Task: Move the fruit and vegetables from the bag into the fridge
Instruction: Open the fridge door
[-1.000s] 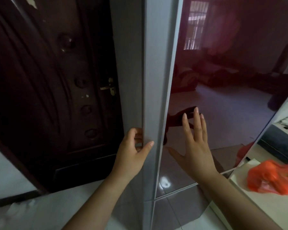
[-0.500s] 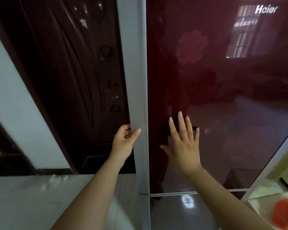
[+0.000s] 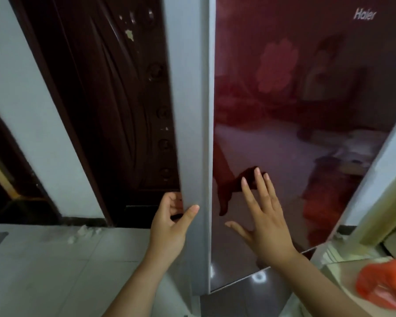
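Observation:
A glossy dark-red fridge door [image 3: 284, 110] with a grey side edge [image 3: 192, 133] fills the middle and right of the view. My left hand [image 3: 169, 227] grips that grey edge, fingers curled behind it and thumb on the front. With straight, spread fingers, my right hand [image 3: 263, 220] lies flat against the red door face. An orange plastic bag [image 3: 384, 284] lies on a white surface at the lower right; its contents are hidden.
A dark brown room door [image 3: 114, 99] stands left of the fridge, beside a white wall [image 3: 30, 110]. Light floor tiles [image 3: 55, 271] lie below. A pale yellow-green object [image 3: 384, 207] stands at the right, next to the fridge.
The view has shifted, bringing the orange bag further into sight at the lower right. Both hands stay on the fridge door, left on the edge, right flat on the face.

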Action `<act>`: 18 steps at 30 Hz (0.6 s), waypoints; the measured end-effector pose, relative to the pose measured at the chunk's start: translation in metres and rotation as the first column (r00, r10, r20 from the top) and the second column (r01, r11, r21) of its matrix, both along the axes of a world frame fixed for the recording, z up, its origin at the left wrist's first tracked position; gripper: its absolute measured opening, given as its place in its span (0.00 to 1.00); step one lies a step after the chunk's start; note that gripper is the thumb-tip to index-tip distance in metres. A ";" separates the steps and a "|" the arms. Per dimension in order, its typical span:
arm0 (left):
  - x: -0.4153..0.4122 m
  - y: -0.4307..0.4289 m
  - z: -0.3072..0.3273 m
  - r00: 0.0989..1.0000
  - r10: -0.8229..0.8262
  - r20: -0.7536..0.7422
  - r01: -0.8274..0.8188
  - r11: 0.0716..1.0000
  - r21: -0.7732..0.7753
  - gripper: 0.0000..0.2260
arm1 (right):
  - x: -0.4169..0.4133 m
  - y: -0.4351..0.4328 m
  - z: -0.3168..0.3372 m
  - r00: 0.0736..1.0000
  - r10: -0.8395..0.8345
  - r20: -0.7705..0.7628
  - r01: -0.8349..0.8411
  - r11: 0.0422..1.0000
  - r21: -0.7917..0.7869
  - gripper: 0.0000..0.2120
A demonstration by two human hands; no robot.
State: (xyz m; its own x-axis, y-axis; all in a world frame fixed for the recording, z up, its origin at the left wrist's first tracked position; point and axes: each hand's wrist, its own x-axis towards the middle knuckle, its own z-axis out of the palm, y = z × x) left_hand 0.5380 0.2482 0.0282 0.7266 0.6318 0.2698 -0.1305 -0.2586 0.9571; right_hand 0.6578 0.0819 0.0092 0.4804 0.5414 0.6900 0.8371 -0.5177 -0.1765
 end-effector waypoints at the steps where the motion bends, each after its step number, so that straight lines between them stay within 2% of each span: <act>1: -0.008 -0.009 -0.001 1.000 -0.010 0.003 0.010 1.000 0.002 0.09 | -0.009 -0.010 0.000 1.000 0.015 -0.023 -0.015 1.000 -0.006 0.44; 5: -0.033 -0.047 0.003 0.999 -0.019 0.030 0.018 0.999 0.034 0.08 | -0.045 -0.044 0.004 0.984 0.050 -0.172 -0.051 0.999 -0.005 0.42; 8: -0.058 -0.081 0.006 0.996 -0.057 0.073 0.056 0.998 0.019 0.09 | -0.081 -0.067 0.013 0.962 0.016 -0.274 -0.019 1.000 -0.009 0.42; 13: -0.093 -0.122 0.002 0.936 -0.352 0.022 0.352 0.931 -0.100 0.12 | -0.129 -0.117 0.012 0.928 -0.075 -0.365 0.034 0.993 -0.117 0.41; 15: -0.106 -0.138 0.000 0.888 -0.458 -0.036 0.457 0.889 -0.042 0.15 | -0.152 -0.140 0.012 0.900 -0.140 -0.413 0.071 0.981 -0.179 0.41; 18: -0.124 -0.163 0.000 0.818 -0.550 -0.168 0.573 0.803 0.163 0.12 | -0.180 -0.168 0.005 0.855 -0.191 -0.483 0.119 0.977 -0.176 0.43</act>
State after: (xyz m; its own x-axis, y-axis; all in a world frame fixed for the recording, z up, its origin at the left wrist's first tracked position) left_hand 0.4136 0.0851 0.0281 0.9689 0.0459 0.2433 -0.2118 -0.3555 0.9104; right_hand 0.4780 -0.0856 0.0145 0.8236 0.5015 0.2649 0.5647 -0.6819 -0.4648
